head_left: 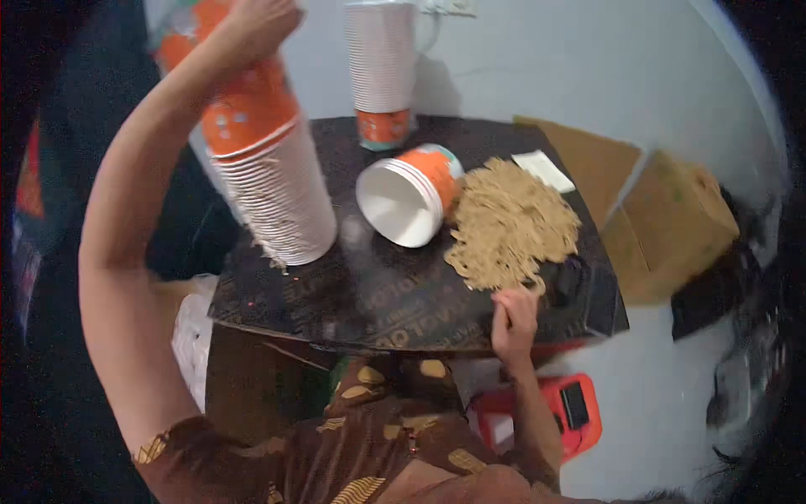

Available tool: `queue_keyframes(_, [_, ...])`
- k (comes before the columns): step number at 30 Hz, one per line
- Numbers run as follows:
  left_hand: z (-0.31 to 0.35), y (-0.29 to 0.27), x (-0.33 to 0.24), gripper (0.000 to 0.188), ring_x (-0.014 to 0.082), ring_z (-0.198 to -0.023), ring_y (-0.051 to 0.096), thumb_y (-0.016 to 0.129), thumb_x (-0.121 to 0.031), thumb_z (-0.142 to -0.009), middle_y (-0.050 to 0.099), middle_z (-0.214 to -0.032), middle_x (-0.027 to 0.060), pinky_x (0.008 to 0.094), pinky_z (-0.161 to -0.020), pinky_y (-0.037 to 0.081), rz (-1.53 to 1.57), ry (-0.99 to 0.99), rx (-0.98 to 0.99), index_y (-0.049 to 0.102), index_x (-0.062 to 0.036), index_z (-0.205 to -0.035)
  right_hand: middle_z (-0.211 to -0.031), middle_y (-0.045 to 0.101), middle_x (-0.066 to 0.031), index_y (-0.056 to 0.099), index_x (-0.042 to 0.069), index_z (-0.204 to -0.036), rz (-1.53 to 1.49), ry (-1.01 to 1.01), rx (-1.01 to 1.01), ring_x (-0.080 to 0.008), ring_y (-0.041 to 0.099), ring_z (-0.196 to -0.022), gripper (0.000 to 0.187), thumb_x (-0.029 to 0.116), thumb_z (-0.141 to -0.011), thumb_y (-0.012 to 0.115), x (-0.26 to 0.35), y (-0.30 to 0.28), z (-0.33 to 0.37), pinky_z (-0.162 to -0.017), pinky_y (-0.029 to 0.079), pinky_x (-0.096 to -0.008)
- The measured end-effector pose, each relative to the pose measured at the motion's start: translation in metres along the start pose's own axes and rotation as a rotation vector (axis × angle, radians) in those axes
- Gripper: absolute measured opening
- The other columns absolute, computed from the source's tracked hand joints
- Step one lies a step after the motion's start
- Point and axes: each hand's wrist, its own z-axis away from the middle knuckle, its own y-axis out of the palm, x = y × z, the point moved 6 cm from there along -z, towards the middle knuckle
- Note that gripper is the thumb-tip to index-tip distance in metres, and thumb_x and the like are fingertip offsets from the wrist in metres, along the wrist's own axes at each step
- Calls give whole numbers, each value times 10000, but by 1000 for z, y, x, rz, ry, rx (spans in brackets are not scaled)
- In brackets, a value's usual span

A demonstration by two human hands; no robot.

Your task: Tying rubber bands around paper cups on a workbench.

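Observation:
A tall stack of paper buckets (pixel 273 197), rims down, stands on the left side of the dark table, white below and orange above. Tan bits cling along the left side of its rims. My left hand (pixel 262 25) is closed beside the stack's top at the picture's upper edge; what its fingers hold is hidden. At the table's front edge, my right hand (pixel 515 323) is closed in a pinch on a rubber band at the near edge of a heap of tan rubber bands (pixel 512 223). A few nested paper buckets (pixel 399 202) lie sideways left of the heap.
Another tall bucket stack (pixel 382 76) in clear wrap stands at the back by the wall. A white paper piece (pixel 544 170) lies behind the heap. Cardboard (pixel 663 218) is right of the table (pixel 378 307). Below is a red plastic object (pixel 588 403).

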Motion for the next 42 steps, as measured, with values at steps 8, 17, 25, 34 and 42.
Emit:
queue_keyframes(8, [-8,6,-59,191,241,-938,631,574,-146,-866,653,-935,39,496,-1097,333,-4,2,-116,660,-101,-1031,-988,628,-135,638,19,-965,-34,25,35,-342,573,-935,226,-114,-786,598,13,-12,10,-845,465,-417])
queue_keyframes(17, [26,6,-127,133,265,-801,657,556,-121,-859,648,-748,58,509,-1101,323,281,-43,49,669,-92,-796,-1076,619,-205,598,-17,-1159,854,305,-203,-408,567,-988,393,99,-791,677,-45,-132,0,-898,428,-484])
queue_keyframes(25, [90,-46,-171,156,278,-805,662,560,-161,-872,629,-721,114,542,-1105,331,600,11,-346,616,-55,-772,-1141,621,-289,579,-63,-1175,1065,770,125,-448,580,-1063,695,422,-727,798,-135,-141,-1,-935,460,-507])
queue_keyframes(34, [135,-71,-207,188,263,-697,634,627,-181,-826,589,-654,97,548,-1027,404,825,180,-415,596,-32,-716,-1175,615,-323,508,-68,-1318,1065,937,299,-450,594,-1115,1006,634,-650,780,-186,-156,4,-965,473,-490])
queue_keyframes(42, [124,-64,-250,225,312,-728,612,719,-204,-784,567,-682,103,525,-982,421,1134,215,-244,576,-35,-747,-1234,582,-311,465,-38,-1379,1062,979,277,-452,569,-1152,1063,655,-636,779,-183,-155,5,-989,450,-496])
